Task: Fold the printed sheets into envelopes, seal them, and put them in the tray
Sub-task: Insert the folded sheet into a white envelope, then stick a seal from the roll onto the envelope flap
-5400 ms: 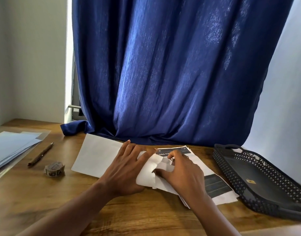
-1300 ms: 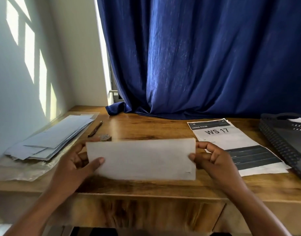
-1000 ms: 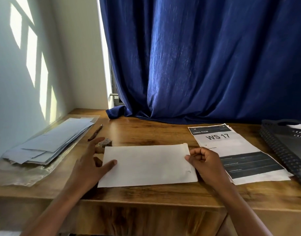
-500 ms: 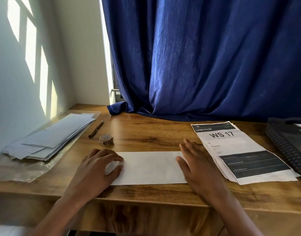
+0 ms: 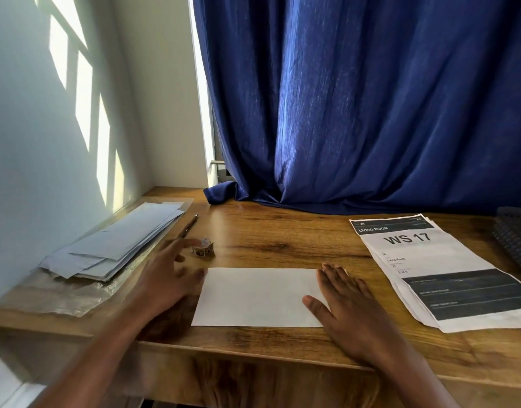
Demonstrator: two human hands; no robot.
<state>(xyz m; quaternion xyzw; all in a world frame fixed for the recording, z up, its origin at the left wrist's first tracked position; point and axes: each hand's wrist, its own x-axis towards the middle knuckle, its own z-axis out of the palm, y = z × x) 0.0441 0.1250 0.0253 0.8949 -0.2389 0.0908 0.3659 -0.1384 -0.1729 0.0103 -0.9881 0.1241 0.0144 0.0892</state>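
A white envelope (image 5: 257,295) lies flat near the front edge of the wooden desk (image 5: 283,240). My right hand (image 5: 344,307) rests flat on its right end, fingers straight. My left hand (image 5: 168,278), blurred, hovers off the envelope's left end with fingers stretched toward a small roll of stamps (image 5: 202,248). To the right lies a stack of printed sheets (image 5: 439,269) headed "WS 17". The black mesh tray (image 5: 515,240) shows only at the right edge.
A pile of spare envelopes (image 5: 118,245) lies on clear plastic wrap (image 5: 62,295) at the left, against the wall. A pen (image 5: 188,226) lies beside the pile. A blue curtain (image 5: 356,113) hangs along the back of the desk.
The envelope was set down flat on the desk and pressed. My left hand has since lifted off its left end and moved toward the stamp roll. My right hand stays on the right end.
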